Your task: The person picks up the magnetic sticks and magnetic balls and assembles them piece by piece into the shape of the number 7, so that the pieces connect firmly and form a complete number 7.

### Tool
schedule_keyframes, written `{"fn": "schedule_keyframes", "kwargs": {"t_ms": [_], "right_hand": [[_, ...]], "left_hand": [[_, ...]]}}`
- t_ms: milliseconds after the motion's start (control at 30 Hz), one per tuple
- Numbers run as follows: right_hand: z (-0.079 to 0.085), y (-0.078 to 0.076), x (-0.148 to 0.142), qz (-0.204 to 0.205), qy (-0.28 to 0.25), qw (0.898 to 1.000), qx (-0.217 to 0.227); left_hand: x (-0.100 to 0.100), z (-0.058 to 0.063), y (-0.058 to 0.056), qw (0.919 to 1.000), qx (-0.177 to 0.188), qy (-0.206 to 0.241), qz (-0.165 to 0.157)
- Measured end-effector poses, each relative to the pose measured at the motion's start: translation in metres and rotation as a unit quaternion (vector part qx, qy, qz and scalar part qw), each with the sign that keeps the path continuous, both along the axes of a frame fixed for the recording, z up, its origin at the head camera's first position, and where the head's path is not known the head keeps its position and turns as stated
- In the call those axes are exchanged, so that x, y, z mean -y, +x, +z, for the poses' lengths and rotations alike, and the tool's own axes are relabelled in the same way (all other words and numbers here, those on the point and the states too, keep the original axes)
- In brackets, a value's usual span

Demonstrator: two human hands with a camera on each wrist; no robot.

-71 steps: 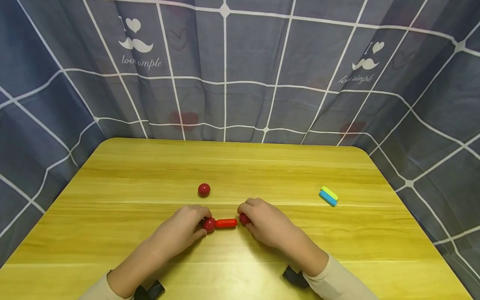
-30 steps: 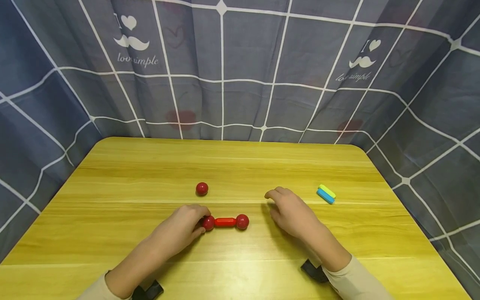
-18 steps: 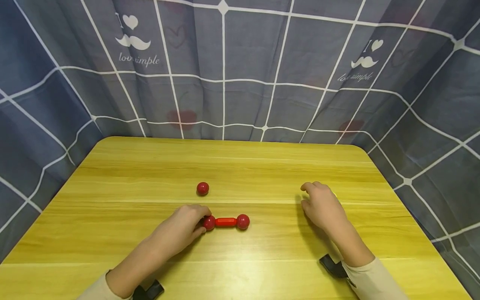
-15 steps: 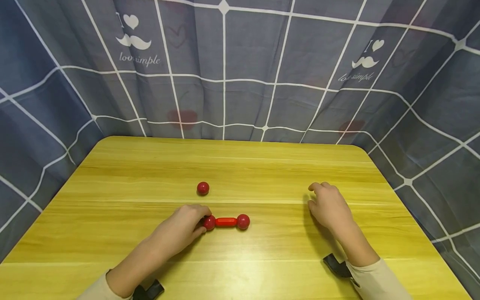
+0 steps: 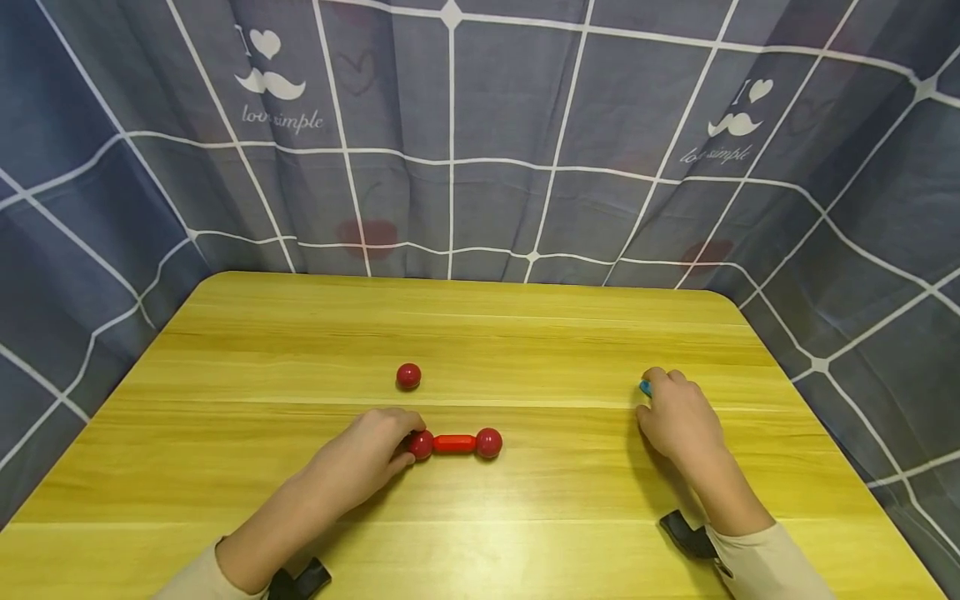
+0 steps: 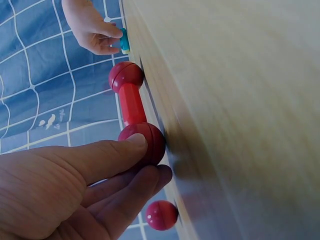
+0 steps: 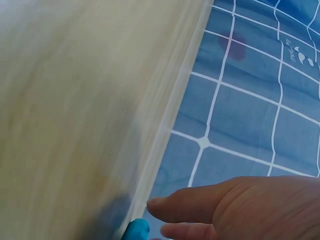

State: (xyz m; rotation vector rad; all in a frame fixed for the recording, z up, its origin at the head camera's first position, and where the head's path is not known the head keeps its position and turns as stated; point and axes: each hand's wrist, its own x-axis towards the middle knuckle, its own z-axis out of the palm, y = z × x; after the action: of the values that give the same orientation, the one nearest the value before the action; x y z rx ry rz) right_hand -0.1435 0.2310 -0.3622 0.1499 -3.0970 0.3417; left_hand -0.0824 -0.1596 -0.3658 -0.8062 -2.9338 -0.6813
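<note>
My left hand (image 5: pixel 367 454) pinches a red ball (image 6: pixel 156 141) between thumb and fingers. From that ball a short red rod (image 5: pixel 454 443) runs right to a second red ball (image 5: pixel 489 442), making a dumbbell shape along the tabletop. At the right, my right hand (image 5: pixel 682 417) is over a blue rod (image 5: pixel 646 387), whose end shows between index finger and thumb. In the right wrist view the thumb stands apart from this blue rod (image 7: pixel 136 230). A bit of yellow-green rod (image 6: pixel 126 51) shows beside the blue one in the left wrist view.
A loose red ball (image 5: pixel 408 377) lies behind the dumbbell shape on the wood-grain table (image 5: pixel 300 333). A dark checked curtain (image 5: pixel 495 208) hangs behind the table and along both sides. Black straps (image 5: pixel 686 535) circle the wrists.
My right hand let go of the right-hand ball, now joined to the red rod, and moved right to the blue and yellow-green rods. The left hand kept its hold.
</note>
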Motion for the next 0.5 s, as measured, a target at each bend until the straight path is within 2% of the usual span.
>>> {"fn": "schedule_keyframes", "kwargs": {"t_ms": [167,500], "right_hand": [[-0.0006,0.0003,-0.0046,-0.018,0.012,1.000,0.000],[-0.0027,-0.0001,-0.0062,-0.021,0.021,1.000,-0.002]], "left_hand": [[-0.0008,0.0006,0.0003,1.0000,0.003,-0.001,0.001],[-0.0008,0.0008,0.0002,1.0000,0.002,0.001,0.002]]}}
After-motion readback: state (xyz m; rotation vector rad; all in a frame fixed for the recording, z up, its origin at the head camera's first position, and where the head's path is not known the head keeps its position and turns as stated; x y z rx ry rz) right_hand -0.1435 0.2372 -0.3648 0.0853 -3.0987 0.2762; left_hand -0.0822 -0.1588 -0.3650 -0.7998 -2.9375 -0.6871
